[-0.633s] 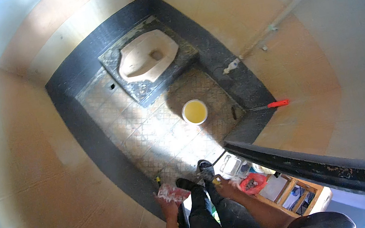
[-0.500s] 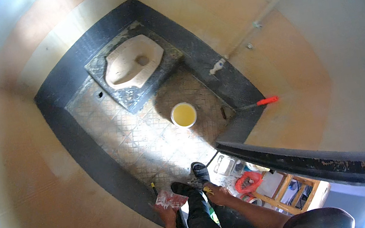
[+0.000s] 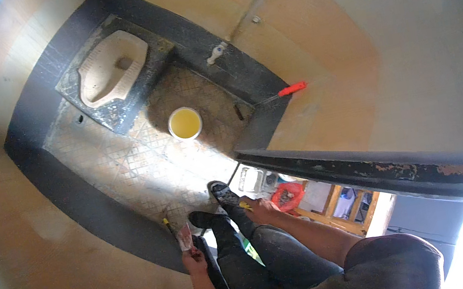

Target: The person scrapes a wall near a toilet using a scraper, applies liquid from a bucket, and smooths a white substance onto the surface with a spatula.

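Note:
My left hand (image 3: 194, 260), low and close to the left wall, grips a flat red board (image 3: 184, 236) with whitish smears, now tilted and seen narrow. To its right, my right hand (image 3: 263, 209) is closed on a scraper (image 3: 245, 205) with a yellow handle; its greyish blade shows faintly against my dark shoe (image 3: 222, 192). A slim tool with a yellow end (image 3: 166, 221) stands beside the dark wall band, just beyond the board. On the tiled floor ahead is a white bucket (image 3: 186, 124), yellow inside. Neither hand touches it.
A squat toilet (image 3: 113, 68) sits on a raised dark step at far left. A tap (image 3: 217, 53) juts from the wall. A red-handled tool (image 3: 293, 88) leans in the right corner. Beyond the dark door edge (image 3: 368, 168) are a red bag (image 3: 288, 196) and a wooden frame (image 3: 331, 201).
The view has shifted, so the room appears further up and left. The red board has turned from broad to nearly edge-on. Both hands keep their grip.

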Available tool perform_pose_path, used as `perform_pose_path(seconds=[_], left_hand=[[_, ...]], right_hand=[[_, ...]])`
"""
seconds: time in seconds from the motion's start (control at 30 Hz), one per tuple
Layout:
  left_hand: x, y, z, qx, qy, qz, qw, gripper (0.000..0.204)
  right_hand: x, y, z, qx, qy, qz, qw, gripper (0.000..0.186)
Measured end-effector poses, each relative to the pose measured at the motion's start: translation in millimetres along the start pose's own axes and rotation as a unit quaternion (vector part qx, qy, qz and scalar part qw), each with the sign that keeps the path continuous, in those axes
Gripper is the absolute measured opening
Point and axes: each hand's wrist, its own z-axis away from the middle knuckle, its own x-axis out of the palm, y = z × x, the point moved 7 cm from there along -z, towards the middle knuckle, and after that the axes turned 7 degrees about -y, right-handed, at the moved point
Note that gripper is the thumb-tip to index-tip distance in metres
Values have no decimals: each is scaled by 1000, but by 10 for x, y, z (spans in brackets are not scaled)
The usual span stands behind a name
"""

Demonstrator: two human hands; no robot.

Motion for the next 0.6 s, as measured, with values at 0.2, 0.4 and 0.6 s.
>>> perform_pose_path(seconds=[0.2, 0.4, 0.6], left_hand=[[-105, 190, -180, 122, 134, -317, 931, 61], [1030, 172, 371, 128, 45, -272, 953, 95], [1256, -111, 381, 112, 17, -254, 961, 91]], right_hand=[[41, -123, 184, 13, -71, -24, 997, 46], [145, -101, 319, 1, -73, -36, 997, 48], [103, 67, 320, 19, -49, -26, 998, 51]])
